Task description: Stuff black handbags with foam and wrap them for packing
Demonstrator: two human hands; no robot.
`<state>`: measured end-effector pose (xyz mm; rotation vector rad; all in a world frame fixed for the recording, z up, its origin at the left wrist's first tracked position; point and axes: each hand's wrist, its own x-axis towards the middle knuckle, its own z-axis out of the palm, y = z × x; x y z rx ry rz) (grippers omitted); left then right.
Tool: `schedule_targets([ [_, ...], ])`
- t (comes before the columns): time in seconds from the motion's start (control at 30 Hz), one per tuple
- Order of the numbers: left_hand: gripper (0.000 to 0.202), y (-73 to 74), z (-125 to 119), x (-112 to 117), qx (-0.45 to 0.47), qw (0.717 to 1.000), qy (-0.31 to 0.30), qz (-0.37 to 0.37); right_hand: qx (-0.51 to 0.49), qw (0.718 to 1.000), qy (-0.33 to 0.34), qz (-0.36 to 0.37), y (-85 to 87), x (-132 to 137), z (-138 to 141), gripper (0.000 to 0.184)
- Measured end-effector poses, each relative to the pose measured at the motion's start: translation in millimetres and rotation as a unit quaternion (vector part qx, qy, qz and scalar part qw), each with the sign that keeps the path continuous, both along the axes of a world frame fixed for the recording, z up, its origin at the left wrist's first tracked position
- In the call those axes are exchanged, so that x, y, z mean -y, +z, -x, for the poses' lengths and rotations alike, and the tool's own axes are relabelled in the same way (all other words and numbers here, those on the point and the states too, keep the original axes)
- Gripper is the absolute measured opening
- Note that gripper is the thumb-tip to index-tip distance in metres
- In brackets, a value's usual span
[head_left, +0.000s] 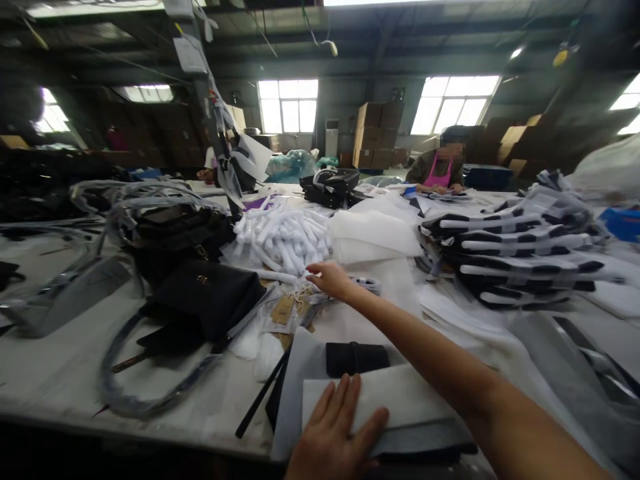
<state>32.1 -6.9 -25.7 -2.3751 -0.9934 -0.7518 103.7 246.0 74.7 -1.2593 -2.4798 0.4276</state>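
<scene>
My left hand (336, 427) lies flat, fingers spread, on a folded white foam sheet (400, 393). Beneath that sheet is a bag panel wrapped in grey tissue (293, 393), with a black strap piece (357, 359) showing at its top. My right hand (327, 279) reaches forward across the table, fingers stretched out at the near edge of a pile of white padding rolls (285, 233). Nothing shows in its fingers. Just below it lie brown tags (283, 310) with strings in clear bags.
Black handbags (200, 293) with wrapped handles stand on the left. White foam sheets (375, 235) are stacked at centre, and a pile of black wrapped bags (515, 253) rises on the right. A person in a pink apron (439, 172) works across the table (200, 393).
</scene>
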Motion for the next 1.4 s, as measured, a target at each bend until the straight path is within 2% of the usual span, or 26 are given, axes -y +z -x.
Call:
schedule_targets([
  [0.07, 0.06, -9.1, -1.8, -3.4, 0.006, 0.999, 0.002, -0.031, 0.038, 0.999, 0.015, 0.01, -6.8, -16.0, 42.7, 0.033],
  [0.17, 0.049, -30.2, -11.0, -6.2, 0.046, 0.995, 0.045, -0.069, 0.099, 0.995, 0.011, 0.029, -15.8, -22.0, 90.6, 0.035],
  [0.23, 0.046, -43.4, -18.3, -6.9, 0.083, 0.991, 0.077, -0.076, 0.127, 0.991, -0.003, 0.036, -17.8, -20.3, 105.2, 0.034],
  [0.3, 0.046, -50.1, -22.9, -7.2, 0.096, 0.989, 0.085, -0.071, 0.136, 0.99, -0.024, 0.029, -13.7, -17.4, 103.1, 0.033],
  [0.37, 0.052, -48.2, -23.0, -7.6, 0.102, 0.989, 0.075, -0.077, 0.128, 0.99, -0.051, 0.011, -3.2, -13.7, 84.8, 0.029],
  [0.43, 0.056, -39.7, -18.7, -8.0, 0.113, 0.987, 0.064, -0.091, 0.112, 0.99, -0.081, -0.012, 11.5, -7.8, 52.7, 0.028],
  [0.53, 0.063, -23.1, -8.6, -8.0, 0.073, 0.994, 0.026, -0.072, 0.095, 0.988, -0.117, -0.025, 31.7, 11.0, -12.4, 0.035],
  [0.6, 0.067, -14.0, -3.4, -6.6, 0.044, 0.998, 0.001, -0.042, 0.075, 0.99, -0.117, -0.023, 38.6, 32.2, -60.6, 0.042],
  [0.7, 0.06, -5.1, -1.6, -1.9, 0.038, 0.999, 0.008, 0.013, -0.059, 0.995, -0.076, 0.011, 39.0, 75.7, -129.7, 0.047],
  [0.8, 0.063, 1.3, -2.8, 2.8, 0.027, 0.995, 0.017, 0.091, -0.168, 0.977, -0.109, 0.073, 35.7, 127.1, -188.9, 0.054],
  [0.9, 0.073, 9.5, -0.7, 1.2, 0.012, 0.983, 0.006, 0.183, -0.215, 0.959, -0.148, 0.107, 31.6, 178.6, -240.1, 0.05],
  [1.0, 0.068, 23.3, 5.2, -8.0, 0.0, 0.967, -0.015, 0.255, -0.191, 0.964, -0.135, 0.125, 21.3, 225.6, -282.5, 0.04],
  [1.1, 0.067, 43.4, 11.4, -18.2, -0.012, 0.948, -0.049, 0.316, -0.14, 0.978, -0.111, 0.11, 3.3, 263.1, -304.9, 0.027],
  [1.17, 0.066, 57.0, 14.2, -22.7, -0.01, 0.933, -0.058, 0.354, -0.129, 0.985, -0.094, 0.067, -10.9, 280.2, -304.7, 0.023],
  [1.3, 0.067, 73.4, 17.2, -25.8, -0.001, 0.926, -0.086, 0.369, -0.135, 0.986, -0.074, -0.069, -39.2, 298.0, -276.9, 0.023],
  [1.4, 0.072, 72.9, 18.9, -25.4, 0.0, 0.932, -0.086, 0.351, -0.152, 0.963, -0.12, -0.186, -57.4, 301.9, -247.2, 0.023],
])
